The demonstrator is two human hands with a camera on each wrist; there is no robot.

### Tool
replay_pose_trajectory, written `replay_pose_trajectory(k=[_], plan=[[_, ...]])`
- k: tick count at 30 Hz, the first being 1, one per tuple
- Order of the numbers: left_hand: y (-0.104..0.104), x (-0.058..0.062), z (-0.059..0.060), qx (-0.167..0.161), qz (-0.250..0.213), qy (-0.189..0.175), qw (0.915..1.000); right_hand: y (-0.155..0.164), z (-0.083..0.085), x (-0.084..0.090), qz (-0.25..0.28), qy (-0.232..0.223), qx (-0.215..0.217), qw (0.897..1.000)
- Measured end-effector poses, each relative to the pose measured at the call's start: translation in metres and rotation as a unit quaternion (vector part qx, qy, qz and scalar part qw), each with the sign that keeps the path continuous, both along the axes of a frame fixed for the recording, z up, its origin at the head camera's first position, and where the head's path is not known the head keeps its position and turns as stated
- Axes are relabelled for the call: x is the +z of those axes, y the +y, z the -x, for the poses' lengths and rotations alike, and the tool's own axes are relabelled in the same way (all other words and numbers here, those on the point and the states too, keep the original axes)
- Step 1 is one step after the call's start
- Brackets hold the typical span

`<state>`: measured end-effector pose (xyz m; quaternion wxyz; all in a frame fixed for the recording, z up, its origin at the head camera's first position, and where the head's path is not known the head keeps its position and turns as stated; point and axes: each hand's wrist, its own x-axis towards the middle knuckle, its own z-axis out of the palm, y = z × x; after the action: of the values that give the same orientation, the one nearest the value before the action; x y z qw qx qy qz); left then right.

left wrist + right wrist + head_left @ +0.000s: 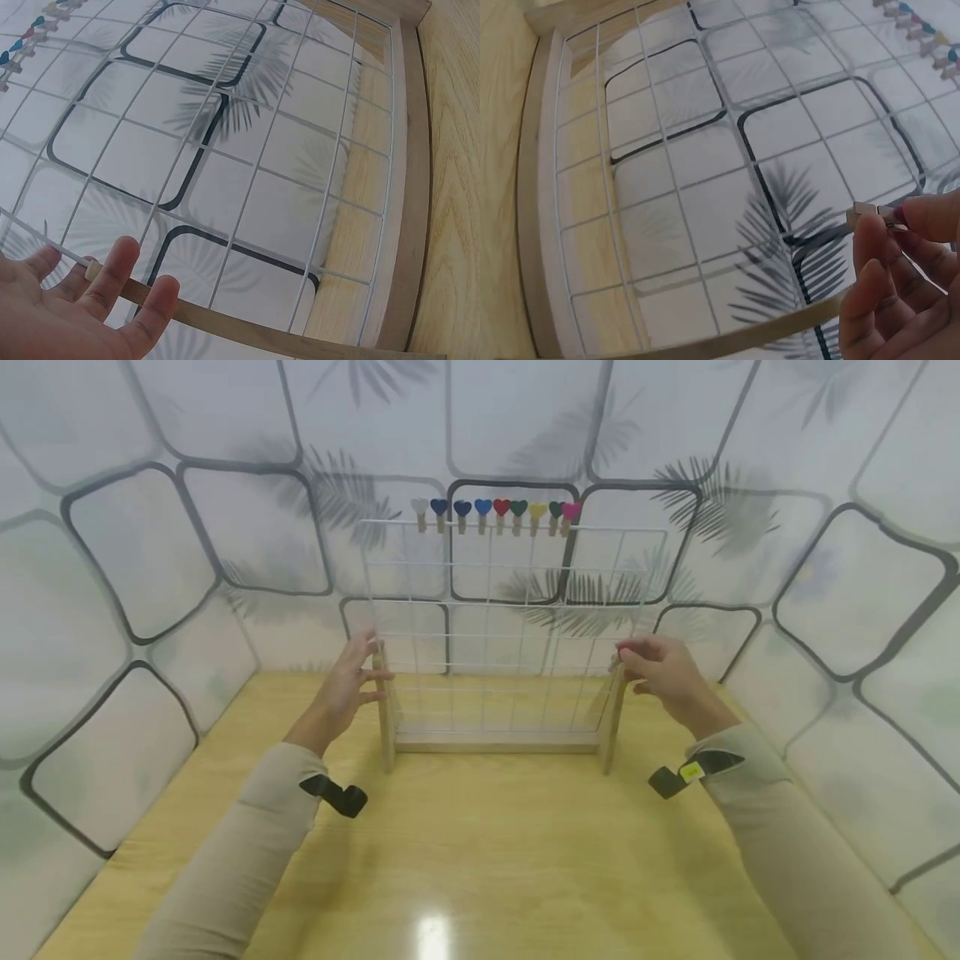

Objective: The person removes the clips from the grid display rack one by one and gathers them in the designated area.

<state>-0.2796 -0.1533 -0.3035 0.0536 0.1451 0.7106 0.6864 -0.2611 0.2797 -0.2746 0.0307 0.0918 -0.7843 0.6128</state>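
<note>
Currently wire grid rack stands upright near desk back edge. Left hand grip spread, fingers flat against left wooden post. Right hand grip pinching right post top. Yellow wrist tag unreadable.

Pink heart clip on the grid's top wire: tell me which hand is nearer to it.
Right. The right hand holds the rack's right post, below the pink clip at the row's right end. The left hand rests at the left post, across the grid.
</note>
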Motion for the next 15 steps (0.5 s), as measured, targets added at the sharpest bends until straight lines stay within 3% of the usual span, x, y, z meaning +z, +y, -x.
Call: replay_pose_trajectory(k=[7,15], plan=[[0.002,0.002,0.004,-0.002,0.001,0.004,1.0,0.032,0.0,-0.033,-0.011,-0.035,-0.022,0.999],[0.002,0.0,0.003,0.007,0.003,-0.006,1.0,0.061,0.008,-0.082,-0.1,-0.092,-0.029,0.99]])
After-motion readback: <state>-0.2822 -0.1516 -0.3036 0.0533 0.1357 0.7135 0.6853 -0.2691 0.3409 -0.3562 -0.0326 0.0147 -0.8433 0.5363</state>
